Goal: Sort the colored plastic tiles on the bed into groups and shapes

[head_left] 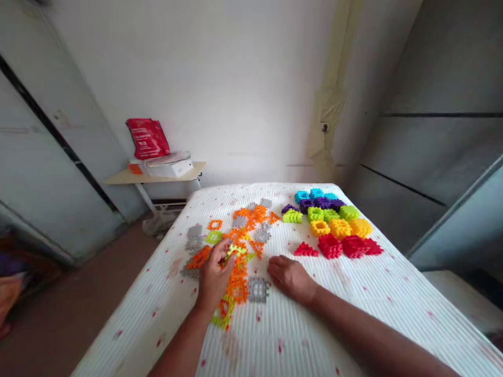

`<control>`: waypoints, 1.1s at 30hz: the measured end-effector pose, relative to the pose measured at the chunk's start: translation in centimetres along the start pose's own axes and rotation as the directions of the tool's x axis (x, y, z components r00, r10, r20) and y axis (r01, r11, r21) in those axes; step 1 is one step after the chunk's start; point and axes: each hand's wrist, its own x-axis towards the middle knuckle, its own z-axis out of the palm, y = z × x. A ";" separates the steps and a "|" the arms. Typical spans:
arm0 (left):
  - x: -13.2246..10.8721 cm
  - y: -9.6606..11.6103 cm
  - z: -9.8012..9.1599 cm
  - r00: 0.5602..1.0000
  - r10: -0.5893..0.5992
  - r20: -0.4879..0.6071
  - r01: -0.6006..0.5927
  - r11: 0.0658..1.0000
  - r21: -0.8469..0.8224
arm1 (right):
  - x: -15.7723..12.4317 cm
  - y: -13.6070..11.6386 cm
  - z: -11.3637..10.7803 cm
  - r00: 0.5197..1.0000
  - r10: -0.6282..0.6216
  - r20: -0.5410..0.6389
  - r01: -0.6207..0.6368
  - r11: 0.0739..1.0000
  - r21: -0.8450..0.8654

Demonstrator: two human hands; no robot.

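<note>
My left hand [214, 272] is over the heap of flat toothed building tiles, its thumb and fingers closed around a lime-green tile [236, 250]. Beneath and around it lie orange tiles [238, 288], with more lime-green ones such as the square frame [214, 237]. To the right, my right hand [293, 278] rests on the bed-like padded surface [314, 335]. Its fingers are curled in, and no object shows in them. A grey square tile [258, 289] lies between the two hands, touching neither.
Stacks sorted by colour stand at the right: red [330, 246], yellow [340, 227], lime [349, 212], purple [322, 202] and light blue [302, 197]. Grey tiles [194, 238] lie left of the heap. A side table [118, 178] with a red bag [147, 139] stands by the wall.
</note>
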 end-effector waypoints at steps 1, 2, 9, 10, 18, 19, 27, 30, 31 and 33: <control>0.0 0.0 0.0 1.000 0.000 -0.005 0.000 1.000 -0.005 | 0.0 0.0 0.1 1.000 0.001 0.004 -0.001 1.000 0.007; -0.1 0.1 0.0 1.000 0.000 -0.009 0.000 1.000 -0.007 | -0.1 0.0 0.1 1.000 0.005 0.009 -0.005 1.000 0.015; 0.0 -0.2 -0.1 1.000 0.015 0.014 -0.016 0.999 0.042 | -0.3 -0.2 -0.1 0.995 0.084 0.055 -0.088 0.992 0.088; 0.0 -0.3 0.0 1.000 0.016 0.021 -0.017 0.999 0.052 | -0.3 -0.2 -0.1 0.994 0.088 0.059 -0.093 0.992 0.090; 0.2 -0.6 0.1 0.999 0.039 -0.001 -0.039 0.997 0.071 | -0.1 -0.2 -0.3 0.994 0.089 0.068 -0.095 0.992 0.089; 0.1 -0.5 0.1 0.999 0.043 -0.002 -0.042 0.996 0.079 | -0.1 -0.2 -0.3 0.994 0.090 0.068 -0.096 0.991 0.091; -0.3 -0.7 0.5 0.997 0.046 0.066 -0.052 0.995 0.080 | -0.2 -0.2 -0.1 0.994 0.095 0.052 -0.101 0.989 0.111; -0.4 -0.7 0.8 0.995 0.043 0.086 -0.050 0.996 0.076 | -0.2 -0.1 0.0 0.994 0.098 0.057 -0.103 0.988 0.112; -0.4 -0.7 0.8 0.995 0.043 0.088 -0.050 0.996 0.079 | -0.3 -0.1 0.0 0.993 0.098 0.059 -0.104 0.988 0.111; -0.4 -0.6 0.8 0.994 0.047 0.095 -0.055 0.995 0.086 | -0.3 -0.1 -0.1 0.993 0.098 0.061 -0.104 0.989 0.106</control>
